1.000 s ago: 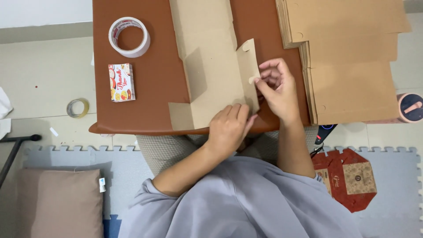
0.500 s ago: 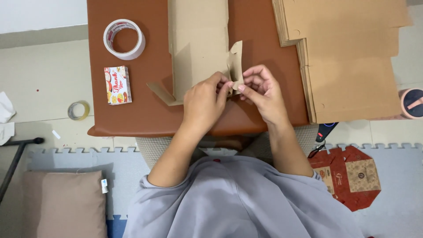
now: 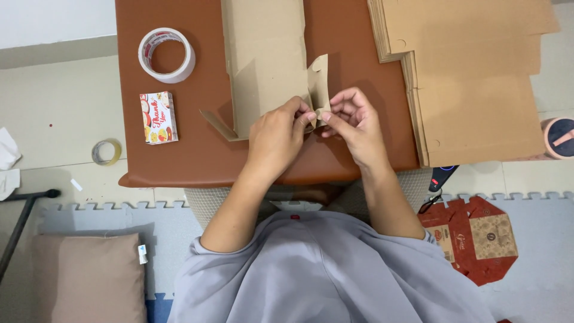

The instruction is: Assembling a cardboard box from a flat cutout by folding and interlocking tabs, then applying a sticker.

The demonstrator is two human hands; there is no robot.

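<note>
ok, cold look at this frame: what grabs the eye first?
Both hands meet at mid-table: the left hand and right hand pinch a small raised flap on the flat cardboard blank lying on the brown table. A stack of cardboard sheets fills the right side; a tape roll sits at the left.

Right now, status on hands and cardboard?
Left hand and right hand pinch a flap of the flat box. Tape roll lies clear, left.

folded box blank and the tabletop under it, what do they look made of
Box blank: corrugated cardboard by the look, matte brown, with sharp creases and thin raw edges. Tabletop: looks like brown leather or vinyl, smooth with a soft sheen and a rounded, padded-looking edge; which one is unclear.
</note>
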